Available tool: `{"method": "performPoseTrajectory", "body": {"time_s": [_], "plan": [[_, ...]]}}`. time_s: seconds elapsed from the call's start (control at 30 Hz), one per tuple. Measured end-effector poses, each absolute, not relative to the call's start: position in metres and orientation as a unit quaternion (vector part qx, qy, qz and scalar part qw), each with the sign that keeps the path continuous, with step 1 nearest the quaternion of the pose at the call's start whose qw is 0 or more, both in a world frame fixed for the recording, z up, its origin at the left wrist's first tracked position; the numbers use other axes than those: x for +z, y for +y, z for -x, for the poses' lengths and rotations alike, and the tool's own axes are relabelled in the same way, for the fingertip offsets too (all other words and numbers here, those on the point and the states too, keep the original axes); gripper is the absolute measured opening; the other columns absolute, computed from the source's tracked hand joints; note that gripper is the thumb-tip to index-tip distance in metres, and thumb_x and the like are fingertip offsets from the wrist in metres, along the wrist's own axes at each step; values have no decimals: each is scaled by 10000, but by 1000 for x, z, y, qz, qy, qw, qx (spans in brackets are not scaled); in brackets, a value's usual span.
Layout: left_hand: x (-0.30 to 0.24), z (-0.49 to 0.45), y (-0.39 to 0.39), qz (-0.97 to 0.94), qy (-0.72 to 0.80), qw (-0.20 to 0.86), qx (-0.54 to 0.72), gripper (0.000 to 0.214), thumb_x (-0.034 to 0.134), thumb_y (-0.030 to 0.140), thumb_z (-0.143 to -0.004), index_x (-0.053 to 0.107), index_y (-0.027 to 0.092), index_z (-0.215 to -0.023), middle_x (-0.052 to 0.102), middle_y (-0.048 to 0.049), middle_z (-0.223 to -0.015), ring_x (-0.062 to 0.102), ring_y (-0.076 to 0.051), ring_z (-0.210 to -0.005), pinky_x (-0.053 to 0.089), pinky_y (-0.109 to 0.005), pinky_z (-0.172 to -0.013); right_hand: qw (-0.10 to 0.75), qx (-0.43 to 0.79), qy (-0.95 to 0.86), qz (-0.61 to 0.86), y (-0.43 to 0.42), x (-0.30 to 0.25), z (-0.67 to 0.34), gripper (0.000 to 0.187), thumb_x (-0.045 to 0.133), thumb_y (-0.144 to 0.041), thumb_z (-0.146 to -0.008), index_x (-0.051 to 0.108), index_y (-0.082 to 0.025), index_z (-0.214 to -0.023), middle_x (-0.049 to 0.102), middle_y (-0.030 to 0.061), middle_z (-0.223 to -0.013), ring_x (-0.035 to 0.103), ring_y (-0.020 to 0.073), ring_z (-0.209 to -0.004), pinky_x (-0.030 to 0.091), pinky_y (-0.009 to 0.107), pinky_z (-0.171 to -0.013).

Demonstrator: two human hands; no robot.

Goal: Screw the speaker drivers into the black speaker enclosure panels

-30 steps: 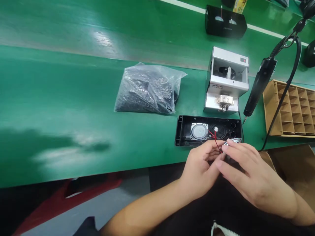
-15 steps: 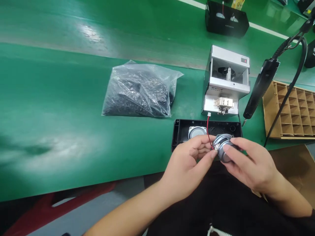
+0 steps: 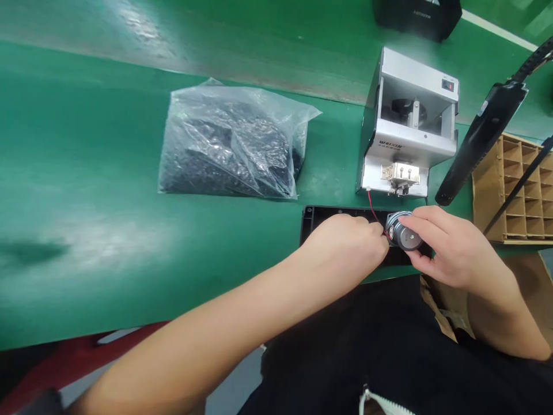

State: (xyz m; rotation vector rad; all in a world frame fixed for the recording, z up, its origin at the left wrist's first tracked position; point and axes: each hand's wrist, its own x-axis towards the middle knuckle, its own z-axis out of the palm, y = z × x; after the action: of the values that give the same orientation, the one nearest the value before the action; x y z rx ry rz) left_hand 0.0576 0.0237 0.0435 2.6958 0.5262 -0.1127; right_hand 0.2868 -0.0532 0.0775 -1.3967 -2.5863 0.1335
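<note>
My right hand (image 3: 444,242) grips a round speaker driver (image 3: 408,237) from the right side, its magnet facing up. The driver is over the right part of a black speaker housing (image 3: 317,216); whether it rests in it is hard to tell. Closed, my left hand (image 3: 352,245) is at the driver's left edge, its fingertips at the red wire (image 3: 372,204) by the terminal. That wire runs up from there to a white connector (image 3: 367,189). My left hand covers the housing's middle, hiding what lies there.
Beyond the housing stands a silver WEIXIN machine (image 3: 415,144). A black electric screwdriver (image 3: 479,144) hangs to its right, near a cardboard divider box (image 3: 488,190). A clear plastic bag of dark parts (image 3: 233,144) lies left on the green table (image 3: 99,248). Behind is a black box (image 3: 419,17).
The driver has tipped magnet-up and come down over the housing, with my right hand still on it. My left hand has turned back-up and curled closed. The view has shifted closer.
</note>
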Motion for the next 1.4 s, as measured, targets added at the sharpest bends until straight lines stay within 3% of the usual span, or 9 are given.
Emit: {"method": "performPoseTrajectory", "body": {"time_s": [0.1, 0.27, 0.37, 0.47, 0.63, 0.8, 0.93, 1.13, 1.4], "plan": [[36, -49, 29, -961, 184, 205, -9, 203, 666, 22, -928, 760, 192, -871, 737, -59, -827, 729, -267, -766, 494, -367, -641, 91, 48, -876, 470, -52, 75, -286, 403, 631, -157, -987, 670, -129, -1388, 790, 186, -1273, 789, 294, -1048, 699, 426, -827], [25, -18, 25, -947, 244, 185, 97, 263, 532, 158, -1065, 764, 208, -953, 807, -78, -1108, 749, -230, -907, 545, -353, -726, 48, 26, -893, 446, -48, 80, -280, 344, 612, -153, -1020, 695, -86, -1346, 809, 196, -1261, 799, 272, -963, 666, 396, -734], [25, -6, 18, -942, 250, 167, 147, 312, 494, 162, -1092, 785, 211, -988, 819, -77, -1130, 728, -230, -905, 544, -370, -741, 37, 10, -895, 444, -48, 87, -275, 312, 598, -162, -1046, 687, -81, -1334, 816, 186, -1249, 795, 246, -913, 640, 379, -701], [26, 0, 14, -947, 243, 140, 156, 352, 476, 139, -1104, 801, 213, -991, 832, -85, -1137, 710, -244, -874, 517, -411, -747, 34, 15, -905, 424, -50, 92, -272, 328, 612, -158, -1050, 669, -62, -1358, 819, 173, -1236, 799, 238, -937, 645, 373, -748], [28, 6, 18, -948, 252, 154, 121, 330, 501, 139, -1110, 813, 244, -1133, 822, -113, -1309, 768, -282, -1051, 518, -437, -841, 10, 31, -910, 414, -45, 79, -274, 348, 617, -192, -1060, 673, -44, -1369, 820, 158, -1215, 791, 229, -864, 620, 382, -674], [30, 8, 25, -944, 255, 186, 94, 209, 578, 254, -1118, 787, 246, -1105, 837, -103, -1259, 787, -286, -974, 488, -429, -797, -28, 60, -904, 422, -36, 64, -277, 391, 708, -234, -1035, 679, -60, -1384, 812, 113, -1149, 785, 226, -841, 618, 379, -672], [28, 5, 26, -946, 247, 172, 116, 263, 524, 145, -1107, 774, 207, -1159, 854, -103, -1204, 790, -269, -887, 443, -414, -732, -47, 63, -897, 435, -38, 66, -273, 364, 714, -245, -1049, 687, -73, -1369, 782, 94, -1096, 769, 230, -823, 609, 392, -654], [26, 2, 24, -953, 213, 116, 180, 331, 451, 67, -1108, 770, 105, -1188, 864, -134, -1132, 793, -243, -829, 430, -431, -712, -67, 58, -895, 438, -46, 67, -267, 432, 663, -252, -1086, 618, -7, -1440, 769, 152, -1158, 769, 246, -848, 611, 397, -635], [29, 5, 25, -959, 204, 97, 171, 340, 438, 82, -1145, 769, 62, -1220, 869, -148, -1150, 816, -255, -845, 458, -440, -700, -82, 67, -891, 442, -46, 63, -267, 412, 655, -197, -1077, 608, -10, -1441, 754, 133, -1124, 782, 280, -900, 610, 408, -627]]}}
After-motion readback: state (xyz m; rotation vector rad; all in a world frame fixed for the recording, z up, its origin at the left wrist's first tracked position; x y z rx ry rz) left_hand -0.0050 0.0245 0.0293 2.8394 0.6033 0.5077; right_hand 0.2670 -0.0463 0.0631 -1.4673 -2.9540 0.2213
